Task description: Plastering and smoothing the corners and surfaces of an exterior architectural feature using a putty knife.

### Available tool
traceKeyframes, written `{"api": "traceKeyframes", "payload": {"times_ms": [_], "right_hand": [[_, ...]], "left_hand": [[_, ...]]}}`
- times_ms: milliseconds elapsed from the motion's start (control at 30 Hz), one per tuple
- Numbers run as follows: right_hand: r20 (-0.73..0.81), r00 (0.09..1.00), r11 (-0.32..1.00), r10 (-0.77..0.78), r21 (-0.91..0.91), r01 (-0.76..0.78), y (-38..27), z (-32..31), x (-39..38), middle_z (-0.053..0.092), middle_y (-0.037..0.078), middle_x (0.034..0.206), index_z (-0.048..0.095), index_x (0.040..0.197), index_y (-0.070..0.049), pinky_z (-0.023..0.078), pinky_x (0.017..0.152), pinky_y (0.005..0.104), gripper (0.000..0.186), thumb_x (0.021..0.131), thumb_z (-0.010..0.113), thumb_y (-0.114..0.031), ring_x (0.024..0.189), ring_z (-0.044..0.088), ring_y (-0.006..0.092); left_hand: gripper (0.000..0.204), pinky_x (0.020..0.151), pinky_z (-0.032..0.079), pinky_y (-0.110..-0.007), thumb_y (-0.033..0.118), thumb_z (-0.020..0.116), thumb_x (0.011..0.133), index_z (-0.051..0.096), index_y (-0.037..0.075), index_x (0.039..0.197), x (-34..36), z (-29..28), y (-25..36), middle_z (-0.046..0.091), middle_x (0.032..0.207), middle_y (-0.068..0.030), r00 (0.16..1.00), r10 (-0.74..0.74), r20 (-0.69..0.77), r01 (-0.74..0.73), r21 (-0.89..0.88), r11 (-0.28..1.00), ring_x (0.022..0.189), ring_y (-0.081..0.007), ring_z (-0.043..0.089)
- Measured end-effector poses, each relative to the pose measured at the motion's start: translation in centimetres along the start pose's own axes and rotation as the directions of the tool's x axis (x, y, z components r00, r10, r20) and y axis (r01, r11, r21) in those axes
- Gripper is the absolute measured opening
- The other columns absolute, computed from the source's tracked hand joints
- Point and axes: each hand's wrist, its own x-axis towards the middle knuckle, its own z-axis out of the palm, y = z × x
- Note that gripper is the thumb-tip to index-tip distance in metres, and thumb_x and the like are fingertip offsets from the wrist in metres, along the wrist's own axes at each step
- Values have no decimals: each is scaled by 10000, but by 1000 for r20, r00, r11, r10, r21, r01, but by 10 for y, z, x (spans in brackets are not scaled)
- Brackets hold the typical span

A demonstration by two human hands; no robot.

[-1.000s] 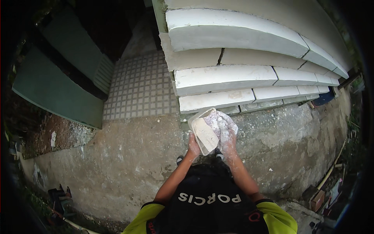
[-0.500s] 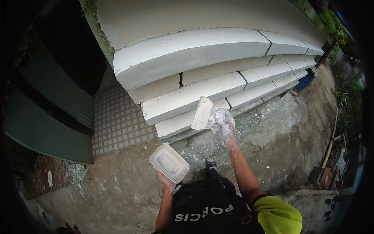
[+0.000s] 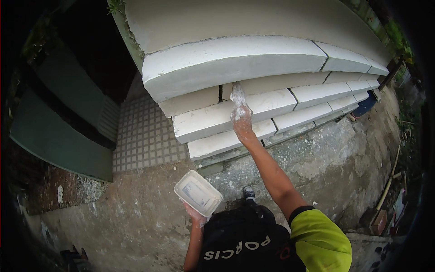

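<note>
Nearest, the left hand [image 3: 194,214] grips a rectangular white plastic tub [image 3: 198,193] from beneath, held low over the stained concrete ground [image 3: 136,217] close to the body; farther out, the right hand [image 3: 241,121], dusted white, is closed around a pale sponge-like pad [image 3: 236,94] pressed against the joint between two blocks of the white stepped wall [image 3: 235,68]; left of the wall's lower edge lies a strip of small square paving tiles [image 3: 142,136].

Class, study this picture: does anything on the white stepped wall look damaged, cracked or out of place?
Yes. Dark gaps split the white blocks; the right hand, smeared white, presses a pale tool into one. The left hand holds a smeared tub.
</note>
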Motion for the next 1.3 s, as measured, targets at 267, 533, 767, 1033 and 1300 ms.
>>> {"api": "traceKeyframes", "payload": {"times_ms": [267, 533, 767, 1033, 1300], "right_hand": [[269, 774, 700, 574, 330, -634, -34, -41, 46, 592, 153, 1070, 535, 1192, 47, 462, 841, 390, 338, 866, 454, 9, 940, 583, 235], [153, 960, 969, 233, -119, -216, 11, -6, -17, 570, 149, 946, 524, 1039, 28, 489, 748, 357, 280, 786, 634, -15, 818, 583, 295], [189, 872, 864, 451, 150, -480, -11, -33, 34, 604, 138, 878, 560, 1121, 48, 488, 746, 332, 307, 817, 528, 28, 792, 596, 287], [225, 967, 974, 116, 166, -155, -29, -22, 39, 644, 170, 1103, 583, 1140, 22, 505, 697, 370, 289, 859, 516, 8, 704, 596, 307], [82, 755, 756, 650, 23, -654, -10, -49, 83, 633, 159, 1163, 574, 1215, 12, 499, 825, 273, 392, 834, 494, 53, 960, 663, 224]], "left_hand": [[685, 1016, 394, -515, 625, 264, 917, 300, 181, 1437, -16, 6, 16, 401, 1415, -60, 999, 32, 22, -32, 6, 999, 1243, -324, 451], [780, 1005, 398, -553, 708, 239, 878, 264, 180, 1452, -5, 12, 24, 371, 1437, -80, 1000, -11, -15, 12, 60, 998, 1247, -350, 442], [751, 1022, 380, -546, 681, 241, 894, 270, 177, 1450, 7, -8, 27, 368, 1443, -73, 1000, -9, -13, 9, -1, 1000, 1256, -350, 433], [737, 1020, 381, -548, 676, 238, 898, 278, 185, 1447, 12, -8, 26, 373, 1440, -71, 1000, -4, 13, 4, -20, 1000, 1254, -350, 435], [695, 1004, 397, -540, 637, 321, 895, 336, 184, 1421, 7, -8, 30, 418, 1410, -60, 1000, -26, 7, 26, -112, 993, 1238, -341, 456]]}}
